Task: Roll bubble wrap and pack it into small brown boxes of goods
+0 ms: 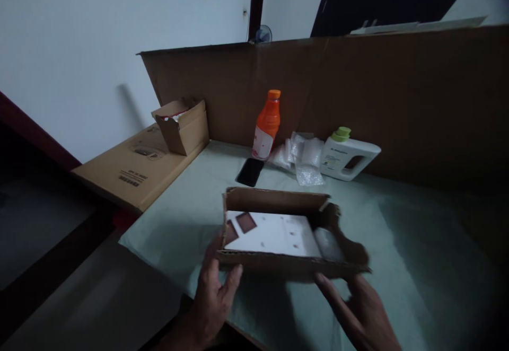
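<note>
An open cardboard box is in front of me, its top facing up and slightly toward me. Inside it lies a white box with brown squares printed on its left end, and a clear plastic item, blurred, sits at the right end. My left hand grips the cardboard box at its near left corner, with the thumb along the front wall. At the near right my right hand holds the lower front edge; some of its fingertips are hidden behind the cardboard.
Behind the box are a black phone, an orange bottle, bubble wrap and a white jug with a green cap. A smaller open carton stands on a flat carton at left. A cardboard panel borders the back.
</note>
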Demonstrator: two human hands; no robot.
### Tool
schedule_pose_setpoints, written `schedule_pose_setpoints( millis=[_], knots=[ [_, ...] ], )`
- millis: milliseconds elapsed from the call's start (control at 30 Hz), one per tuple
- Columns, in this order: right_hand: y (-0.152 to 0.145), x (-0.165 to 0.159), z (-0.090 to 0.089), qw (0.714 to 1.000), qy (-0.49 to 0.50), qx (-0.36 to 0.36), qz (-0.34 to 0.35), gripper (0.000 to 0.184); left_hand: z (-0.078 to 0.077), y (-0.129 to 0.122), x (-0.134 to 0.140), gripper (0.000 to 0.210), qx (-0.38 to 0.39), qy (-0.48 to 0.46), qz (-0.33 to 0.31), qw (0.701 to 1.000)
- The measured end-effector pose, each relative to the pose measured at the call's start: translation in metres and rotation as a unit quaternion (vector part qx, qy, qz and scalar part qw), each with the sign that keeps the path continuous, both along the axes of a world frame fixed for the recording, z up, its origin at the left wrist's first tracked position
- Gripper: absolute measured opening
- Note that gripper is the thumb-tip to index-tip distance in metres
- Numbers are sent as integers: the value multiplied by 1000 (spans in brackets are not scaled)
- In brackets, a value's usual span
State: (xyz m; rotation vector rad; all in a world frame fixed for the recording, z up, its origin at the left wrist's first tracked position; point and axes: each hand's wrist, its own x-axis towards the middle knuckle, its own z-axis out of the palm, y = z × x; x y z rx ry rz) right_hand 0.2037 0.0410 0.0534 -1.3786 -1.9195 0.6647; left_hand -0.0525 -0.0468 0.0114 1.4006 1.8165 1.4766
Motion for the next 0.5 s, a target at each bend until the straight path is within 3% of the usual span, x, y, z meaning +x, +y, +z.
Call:
schedule_pose_setpoints(
  millis=[133, 333, 500],
  knots=[
    [35, -67, 14, 994, 26, -1, 104, 37, -8, -8, -31, 47, 18, -14, 114, 993],
    [76, -112, 33, 975, 6, -99, 199, 44, -24, 7, -36, 51, 49, -106, 198, 973],
    [130, -190, 56, 956, 6, -67, 286, 44, -3, 45, -81, 51, 109, -140, 270, 946]
  ],
)
